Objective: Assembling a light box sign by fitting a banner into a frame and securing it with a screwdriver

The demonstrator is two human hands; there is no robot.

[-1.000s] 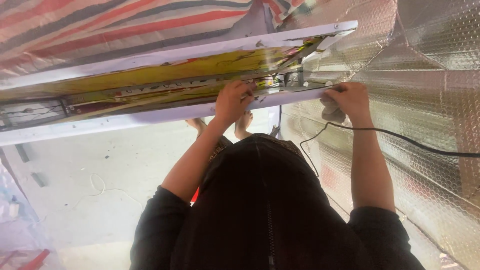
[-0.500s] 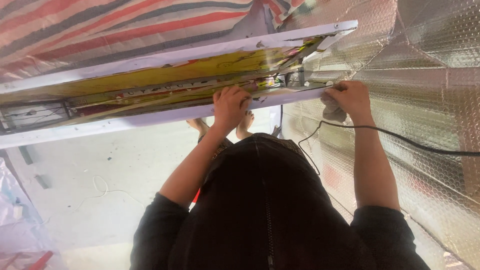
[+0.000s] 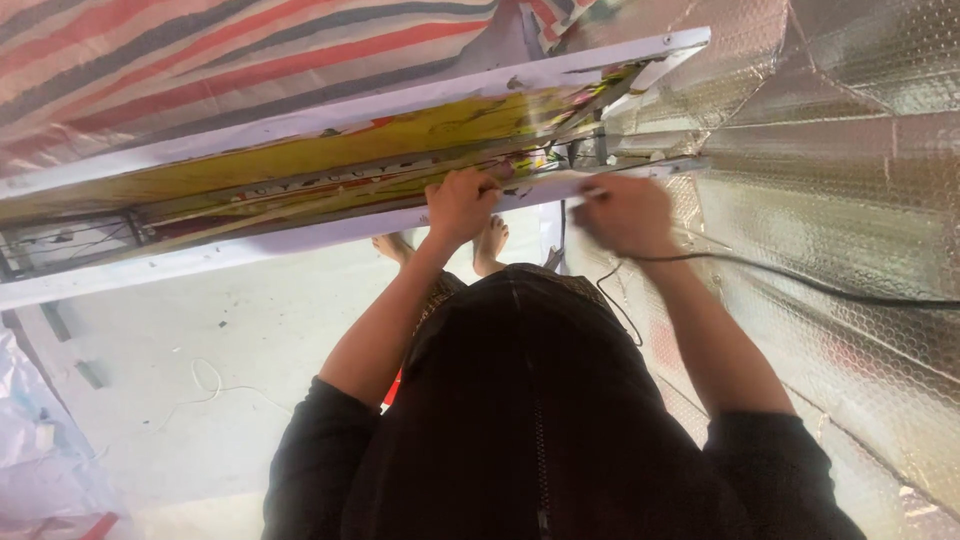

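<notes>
On white frame (image 3: 330, 225): left hand (image 3: 460, 205) (fingers curled), right hand (image 3: 625, 212).

My left hand (image 3: 460, 205) is raised ahead of me at about eleven o'clock, fingers curled shut into a tight grip, knuckles toward me. The left forearm is bare and runs back down toward seven o'clock into a pushed-up black sleeve. My right hand (image 3: 625, 215) is up at one o'clock, blurred, fingers bent inward; whether they clasp anything I cannot tell. Its forearm slants down toward five o'clock.
</notes>
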